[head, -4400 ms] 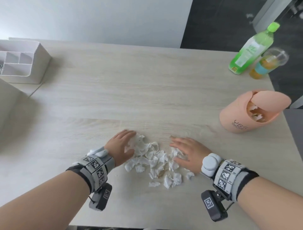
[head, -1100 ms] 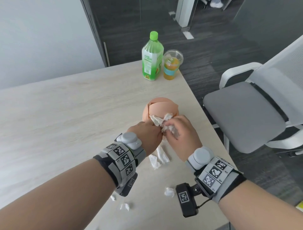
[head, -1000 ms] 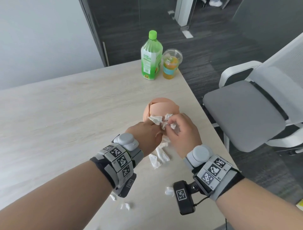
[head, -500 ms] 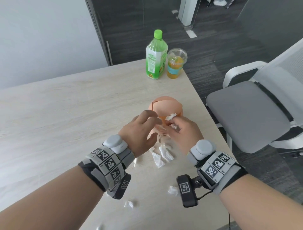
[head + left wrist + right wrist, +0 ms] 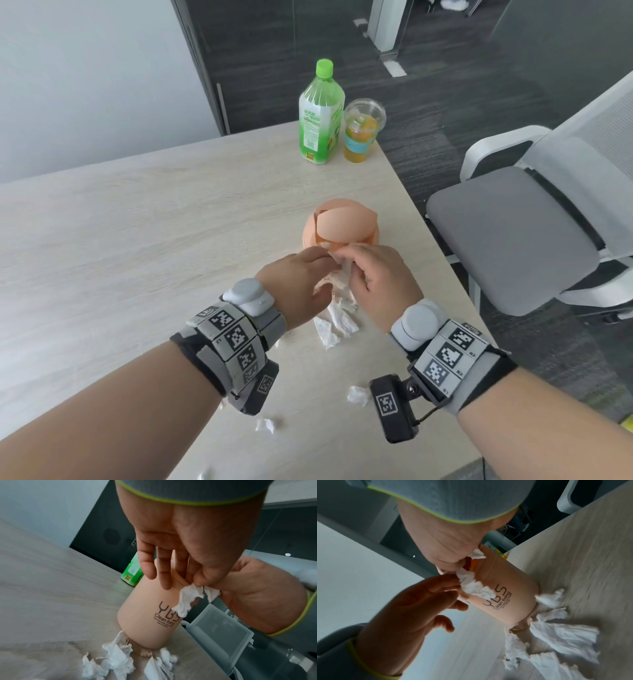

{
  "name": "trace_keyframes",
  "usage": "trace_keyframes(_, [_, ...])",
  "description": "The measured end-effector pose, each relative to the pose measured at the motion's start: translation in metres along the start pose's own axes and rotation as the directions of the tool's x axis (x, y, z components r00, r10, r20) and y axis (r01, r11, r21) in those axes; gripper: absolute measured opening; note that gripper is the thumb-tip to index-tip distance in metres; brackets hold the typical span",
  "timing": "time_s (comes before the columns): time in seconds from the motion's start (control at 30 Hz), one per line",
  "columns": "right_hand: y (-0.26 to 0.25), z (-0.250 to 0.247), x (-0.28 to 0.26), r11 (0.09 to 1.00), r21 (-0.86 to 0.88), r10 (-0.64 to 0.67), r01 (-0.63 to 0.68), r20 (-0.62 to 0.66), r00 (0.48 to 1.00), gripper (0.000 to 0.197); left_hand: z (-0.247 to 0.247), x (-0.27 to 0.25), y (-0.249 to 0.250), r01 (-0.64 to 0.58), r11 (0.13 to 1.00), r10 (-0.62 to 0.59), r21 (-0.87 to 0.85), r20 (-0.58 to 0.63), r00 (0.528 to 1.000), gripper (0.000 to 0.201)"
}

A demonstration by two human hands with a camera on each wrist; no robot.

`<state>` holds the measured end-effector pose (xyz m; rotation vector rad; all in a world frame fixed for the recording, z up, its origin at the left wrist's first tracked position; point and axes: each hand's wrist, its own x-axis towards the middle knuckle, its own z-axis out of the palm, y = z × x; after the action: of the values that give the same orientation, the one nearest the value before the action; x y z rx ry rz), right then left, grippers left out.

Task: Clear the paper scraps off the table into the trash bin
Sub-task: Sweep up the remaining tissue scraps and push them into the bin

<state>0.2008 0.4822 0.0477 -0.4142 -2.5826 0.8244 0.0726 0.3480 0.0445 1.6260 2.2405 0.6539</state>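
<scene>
Presently, both hands meet at the near side of the pink trash bin (image 5: 339, 229), which stands upright near the right edge of the table (image 5: 137, 222). The right hand (image 5: 380, 281) is curled round a wad of paper scraps (image 5: 188, 599), part of which hangs down over the bin's printed side instead of inside the opening. The left hand (image 5: 298, 284) has its fingers fairly straight and spread, touching the wad and the bin wall without gripping either.

Loose scraps (image 5: 556, 635) lie on the table against the bin's near base, with smaller bits (image 5: 358, 395) nearer the person, by the wrists. A green bottle (image 5: 320, 116) and a cup of orange drink (image 5: 363, 130) stand at the far right corner, well apart.

Assessment: the step in hand is feeding the wad through the swing lid. It would go best with the left fingers holding the flap in while the right hand reaches well inside before letting go; release at the rim risks more spill. Task is partly done; the fallen scraps require another pass.
</scene>
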Motion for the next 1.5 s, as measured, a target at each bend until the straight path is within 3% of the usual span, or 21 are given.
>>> trace_keyframes(0.13, [0.003, 0.004, 0.002, 0.953, -0.301, 0.061, -0.031, 0.091, 0.994, 0.029, -0.009, -0.020, -0.012, -0.004, 0.997, -0.004, -0.079, -0.095, 0.995, 0.034])
trace_keyframes(0.27, [0.001, 0.005, -0.002, 0.932, -0.361, 0.075, -0.017, 0.147, 0.986, 0.032, -0.011, -0.045, -0.030, 0.108, 0.987, -0.121, -0.116, -0.106, 0.987, 0.026])
trace_keyframes(0.4, [0.000, -0.008, -0.009, 0.952, -0.306, 0.052, -0.031, 0.061, 0.997, 0.041, -0.003, -0.066, -0.053, 0.302, 0.953, -0.301, -0.016, 0.027, 0.953, 0.033])
trace_keyframes(0.53, [0.007, -0.017, -0.021, 0.970, -0.244, -0.003, -0.007, -0.038, 0.999, 0.041, 0.012, -0.073, -0.060, 0.378, 0.921, -0.389, 0.092, 0.188, 0.902, 0.052])
trace_keyframes(0.63, [0.015, -0.013, -0.029, 0.986, -0.166, 0.001, -0.011, -0.062, 0.998, 0.033, 0.024, -0.068, -0.052, 0.363, 0.924, -0.382, 0.121, 0.241, 0.892, 0.065])
trace_keyframes(0.8, [0.012, -0.001, -0.049, 0.990, -0.107, 0.094, -0.097, -0.029, 0.995, 0.020, 0.048, -0.052, -0.028, 0.227, 0.958, -0.277, 0.176, 0.353, 0.894, 0.078])
trace_keyframes(0.87, [0.018, 0.007, -0.056, 0.973, -0.075, 0.226, -0.220, 0.077, 0.971, 0.019, 0.057, -0.047, -0.022, 0.207, 0.958, -0.273, 0.200, 0.399, 0.876, 0.081])
trace_keyframes(0.97, [0.036, 0.023, -0.069, 0.922, -0.131, 0.387, -0.364, 0.315, 0.867, 0.039, 0.070, -0.050, -0.020, 0.162, 0.957, -0.257, 0.240, 0.448, 0.856, 0.085])
trace_keyframes(1.07, [0.048, 0.038, -0.076, 0.918, -0.217, 0.396, -0.333, 0.432, 0.811, 0.050, 0.076, -0.066, -0.019, 0.103, 0.975, -0.181, 0.195, 0.443, 0.878, 0.075])
trace_keyframes(1.17, [0.046, 0.051, -0.079, 0.929, -0.308, 0.347, -0.205, 0.538, 0.768, 0.054, 0.073, -0.087, -0.023, 0.125, 0.990, -0.138, 0.058, 0.396, 0.908, 0.062])
trace_keyframes(1.3, [0.034, 0.053, -0.088, 0.978, -0.207, 0.159, -0.034, 0.623, 0.766, 0.049, 0.051, -0.117, -0.041, 0.265, 0.955, -0.244, -0.135, 0.154, 0.957, 0.047])
trace_keyframes(1.37, [0.031, 0.049, -0.091, 0.989, -0.151, 0.085, 0.001, 0.561, 0.823, 0.043, 0.038, -0.134, -0.058, 0.362, 0.923, -0.358, -0.130, 0.053, 0.932, 0.042])
trace_keyframes(1.43, [0.031, 0.048, -0.087, 0.985, -0.161, 0.130, -0.060, 0.465, 0.876, 0.039, 0.025, -0.151, -0.077, 0.475, 0.875, -0.476, -0.090, 0.003, 0.879, 0.045])
trace_keyframes(1.5, [0.032, 0.048, -0.081, 0.969, -0.191, 0.228, -0.153, 0.476, 0.849, 0.045, 0.017, -0.162, -0.089, 0.574, 0.819, -0.573, -0.014, 0.041, 0.818, 0.055])
